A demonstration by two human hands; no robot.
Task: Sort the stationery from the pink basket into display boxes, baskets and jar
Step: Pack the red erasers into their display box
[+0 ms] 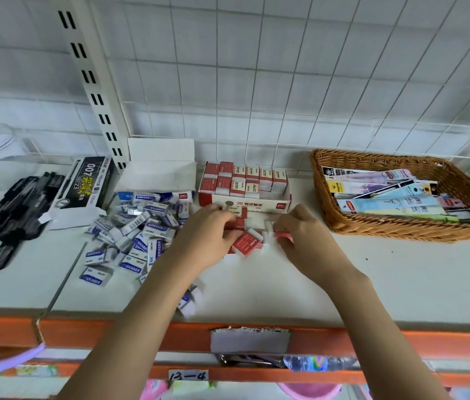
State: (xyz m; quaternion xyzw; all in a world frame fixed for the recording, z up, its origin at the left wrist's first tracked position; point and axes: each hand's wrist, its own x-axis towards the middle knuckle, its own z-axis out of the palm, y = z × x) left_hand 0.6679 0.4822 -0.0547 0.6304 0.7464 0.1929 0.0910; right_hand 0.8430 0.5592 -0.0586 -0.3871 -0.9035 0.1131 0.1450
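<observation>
Far left on the white shelf [401, 278]: a heap of black pens [17, 209] beside a black pen box [89, 180] printed "007", seen upside down. Next, a loose pile of blue-and-white erasers [132, 235] marked "ERASER", pointing every way, spilling from a white display box [161, 168] with a "deli" logo. Centre: your red-and-white display box [245, 194] reads "2B" with Chinese characters and "deli"; red-sleeved erasers stand upright inside in rows. Your left hand [207, 235] curls around red-and-white erasers [246, 242] lying just near of that box, long axes slanting. Your right hand [303, 235] pinches a pink-red eraser [282, 235]. Right: a brown wicker basket [372, 226] of carded packets. Shelf-edge tag: "13-4" [189, 376].
</observation>
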